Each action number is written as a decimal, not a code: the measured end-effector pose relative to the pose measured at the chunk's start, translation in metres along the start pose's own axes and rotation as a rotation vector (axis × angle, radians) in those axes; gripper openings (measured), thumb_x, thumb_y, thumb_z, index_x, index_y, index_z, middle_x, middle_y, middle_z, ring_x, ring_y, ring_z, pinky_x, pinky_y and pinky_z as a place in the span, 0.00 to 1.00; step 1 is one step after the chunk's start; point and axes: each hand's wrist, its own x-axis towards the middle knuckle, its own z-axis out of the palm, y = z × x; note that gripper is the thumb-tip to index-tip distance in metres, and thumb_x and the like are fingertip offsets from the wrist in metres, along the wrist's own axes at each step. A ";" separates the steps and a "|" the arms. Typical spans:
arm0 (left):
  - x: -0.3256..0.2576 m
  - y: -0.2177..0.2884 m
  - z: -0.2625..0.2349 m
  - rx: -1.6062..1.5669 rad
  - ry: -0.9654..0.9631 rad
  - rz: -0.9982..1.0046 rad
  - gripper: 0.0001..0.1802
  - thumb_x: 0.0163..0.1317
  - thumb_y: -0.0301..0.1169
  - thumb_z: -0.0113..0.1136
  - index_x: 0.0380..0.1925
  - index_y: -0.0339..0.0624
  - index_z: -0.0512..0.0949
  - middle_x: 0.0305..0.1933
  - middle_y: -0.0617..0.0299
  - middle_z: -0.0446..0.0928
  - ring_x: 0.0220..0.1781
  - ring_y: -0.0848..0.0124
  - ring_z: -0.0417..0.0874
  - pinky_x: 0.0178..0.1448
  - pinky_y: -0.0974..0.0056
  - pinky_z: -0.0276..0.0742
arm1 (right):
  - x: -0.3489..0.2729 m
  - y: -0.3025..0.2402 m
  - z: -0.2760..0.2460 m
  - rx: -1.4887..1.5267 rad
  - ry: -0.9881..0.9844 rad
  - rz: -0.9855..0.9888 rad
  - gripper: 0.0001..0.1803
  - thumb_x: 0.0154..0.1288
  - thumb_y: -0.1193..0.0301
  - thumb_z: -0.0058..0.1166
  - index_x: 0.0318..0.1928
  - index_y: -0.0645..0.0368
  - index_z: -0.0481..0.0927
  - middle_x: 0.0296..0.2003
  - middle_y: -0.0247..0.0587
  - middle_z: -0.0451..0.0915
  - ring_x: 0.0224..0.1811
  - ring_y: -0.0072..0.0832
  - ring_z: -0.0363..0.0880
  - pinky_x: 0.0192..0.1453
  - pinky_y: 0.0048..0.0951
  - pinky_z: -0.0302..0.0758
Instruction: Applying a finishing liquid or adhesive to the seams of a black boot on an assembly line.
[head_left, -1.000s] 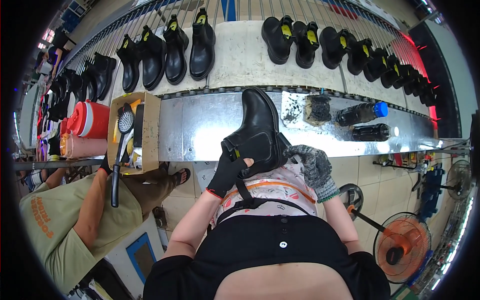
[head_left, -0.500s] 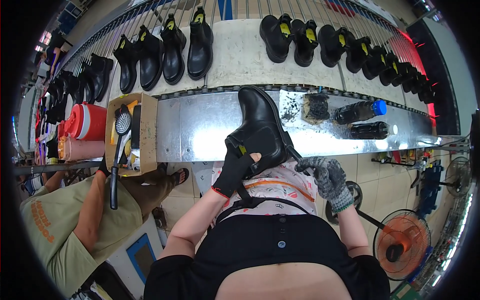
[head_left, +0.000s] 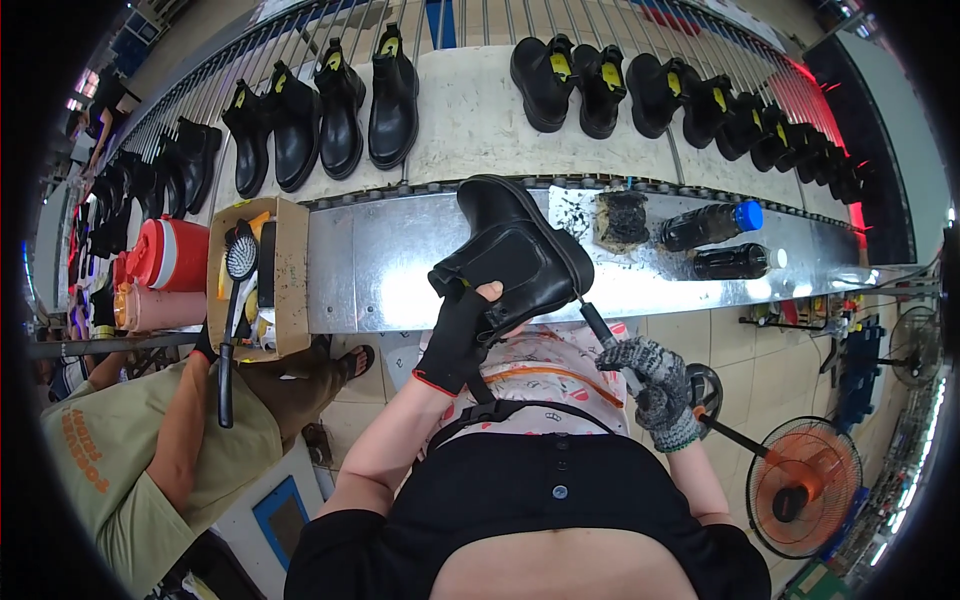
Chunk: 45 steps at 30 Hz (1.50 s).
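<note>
A black ankle boot lies tilted on its side over the near edge of the metal worktop, toe pointing away from me. My left hand, in a black glove with bare fingertips, grips the boot by its shaft, thumb on the elastic side panel. In my right hand, wearing a grey knitted glove, is a slim dark-handled tool. The tool's thin tip meets the sole edge near the heel; its exact kind cannot be made out.
Beyond the worktop, a conveyor carries rows of black boots. On the right lie a stained sponge block, a blue-capped bottle and a white-capped bottle. A cardboard box with a brush stands left, near another person.
My left hand has turned the boot so its heel swings right and its shaft left. My right hand has shifted slightly down, with the tool still at the heel.
</note>
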 end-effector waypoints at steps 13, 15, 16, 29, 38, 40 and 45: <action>0.010 0.033 -0.007 -0.217 0.019 -0.030 0.25 0.59 0.32 0.58 0.53 0.32 0.65 0.51 0.43 0.73 0.47 0.53 0.81 0.48 0.56 0.84 | 0.014 0.053 0.029 0.923 0.479 0.465 0.34 0.64 0.78 0.50 0.68 0.54 0.51 0.31 0.38 0.75 0.21 0.19 0.73 0.20 0.21 0.74; 0.039 0.041 -0.030 -0.071 -0.076 -0.068 0.26 0.57 0.34 0.60 0.53 0.33 0.67 0.51 0.45 0.73 0.46 0.55 0.81 0.47 0.55 0.84 | 0.020 0.101 0.053 0.755 0.514 0.299 0.38 0.61 0.77 0.54 0.68 0.54 0.51 0.30 0.35 0.74 0.19 0.18 0.70 0.19 0.21 0.71; 0.056 0.047 -0.024 -0.036 -0.068 -0.009 0.27 0.57 0.35 0.59 0.54 0.34 0.66 0.50 0.47 0.75 0.45 0.56 0.82 0.45 0.55 0.84 | 0.016 0.139 0.065 0.623 0.506 0.385 0.37 0.61 0.77 0.53 0.68 0.56 0.52 0.30 0.35 0.74 0.20 0.17 0.70 0.20 0.20 0.71; 0.330 0.219 -0.114 1.861 0.551 0.575 0.47 0.48 0.56 0.60 0.59 0.32 0.59 0.47 0.38 0.76 0.47 0.48 0.81 0.51 0.55 0.76 | 0.050 0.141 0.129 0.844 0.391 0.481 0.18 0.67 0.72 0.46 0.56 0.54 0.66 0.22 0.31 0.71 0.15 0.17 0.67 0.15 0.20 0.65; 0.254 0.120 -0.004 1.244 0.406 0.666 0.49 0.54 0.55 0.56 0.69 0.44 0.48 0.44 0.36 0.77 0.46 0.42 0.79 0.50 0.51 0.74 | 0.031 0.154 0.112 0.596 0.531 0.679 0.15 0.65 0.73 0.46 0.53 0.57 0.69 0.23 0.32 0.73 0.16 0.18 0.69 0.17 0.21 0.67; 0.242 0.088 -0.045 1.328 0.407 0.939 0.48 0.55 0.58 0.57 0.69 0.44 0.51 0.57 0.31 0.67 0.57 0.43 0.72 0.59 0.52 0.68 | 0.039 0.140 0.107 0.656 0.536 0.701 0.14 0.64 0.74 0.47 0.51 0.58 0.69 0.23 0.32 0.72 0.16 0.18 0.69 0.16 0.21 0.67; 0.179 0.000 -0.107 1.806 0.340 0.849 0.48 0.52 0.48 0.61 0.70 0.47 0.49 0.69 0.35 0.49 0.72 0.42 0.49 0.73 0.41 0.40 | 0.037 0.155 0.110 0.907 0.594 0.701 0.12 0.65 0.76 0.45 0.49 0.57 0.69 0.21 0.32 0.71 0.15 0.18 0.68 0.16 0.21 0.67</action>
